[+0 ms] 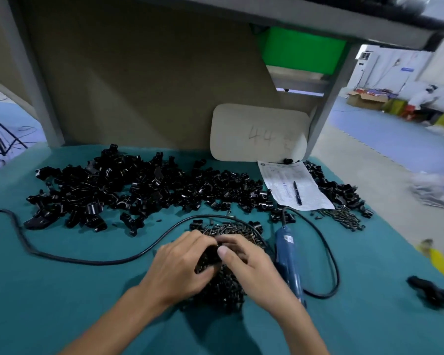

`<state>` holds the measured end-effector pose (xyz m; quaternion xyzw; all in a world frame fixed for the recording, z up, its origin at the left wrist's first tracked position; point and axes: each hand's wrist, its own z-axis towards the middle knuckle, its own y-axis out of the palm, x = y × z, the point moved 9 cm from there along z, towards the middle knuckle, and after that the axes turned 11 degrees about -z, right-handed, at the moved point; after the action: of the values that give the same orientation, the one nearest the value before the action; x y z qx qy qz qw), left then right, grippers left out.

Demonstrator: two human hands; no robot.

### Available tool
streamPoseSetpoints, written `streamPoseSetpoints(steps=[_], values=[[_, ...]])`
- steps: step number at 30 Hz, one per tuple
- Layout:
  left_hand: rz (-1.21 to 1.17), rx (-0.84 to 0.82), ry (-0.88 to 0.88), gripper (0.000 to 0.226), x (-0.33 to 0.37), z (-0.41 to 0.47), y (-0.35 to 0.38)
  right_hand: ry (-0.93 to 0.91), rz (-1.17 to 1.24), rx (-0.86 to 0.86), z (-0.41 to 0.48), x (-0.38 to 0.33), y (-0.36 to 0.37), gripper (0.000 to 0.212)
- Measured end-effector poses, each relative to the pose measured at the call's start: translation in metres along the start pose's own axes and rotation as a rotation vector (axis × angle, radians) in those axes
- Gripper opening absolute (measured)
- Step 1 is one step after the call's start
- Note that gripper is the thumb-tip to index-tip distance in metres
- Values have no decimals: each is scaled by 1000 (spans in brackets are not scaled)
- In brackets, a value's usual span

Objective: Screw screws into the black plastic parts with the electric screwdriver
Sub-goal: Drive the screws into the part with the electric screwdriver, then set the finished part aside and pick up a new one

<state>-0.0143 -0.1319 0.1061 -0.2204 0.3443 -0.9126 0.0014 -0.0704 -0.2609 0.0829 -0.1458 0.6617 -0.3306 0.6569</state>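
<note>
My left hand (180, 265) and my right hand (249, 265) meet over a heap of dark screws (228, 231) in the middle of the green table. Between them they grip one black plastic part (209, 256); my left fingers curl round it and my right thumb presses on its top. The blue electric screwdriver (289, 260) lies on the table just right of my right hand, untouched, its black cable (87, 261) looping off to the left. A big pile of black plastic parts (128, 190) stretches across the back of the table.
A printed sheet (292, 185) with a pen on it lies at the back right, next to more black parts and screws (344, 213). A beige board (259, 134) leans on the back wall. One black part (429, 290) sits near the right edge.
</note>
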Motion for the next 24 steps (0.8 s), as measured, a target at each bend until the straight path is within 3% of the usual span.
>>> streamPoseSetpoints(steps=[7,12,16,20,24], values=[[-73,-19,110,27,15,4,6,-28,75,-28,-18,12,-1,31],[-87,-11,172,52,36,17,22,22,222,101,-44,34,-33,20],[-95,63,25,52,15,32,14,176,250,432,-74,89,-115,19],[-120,138,-115,39,-23,30,-1,512,144,867,-131,185,-204,19],[-86,183,-227,32,-51,21,-10,791,121,980,-182,261,-234,29]])
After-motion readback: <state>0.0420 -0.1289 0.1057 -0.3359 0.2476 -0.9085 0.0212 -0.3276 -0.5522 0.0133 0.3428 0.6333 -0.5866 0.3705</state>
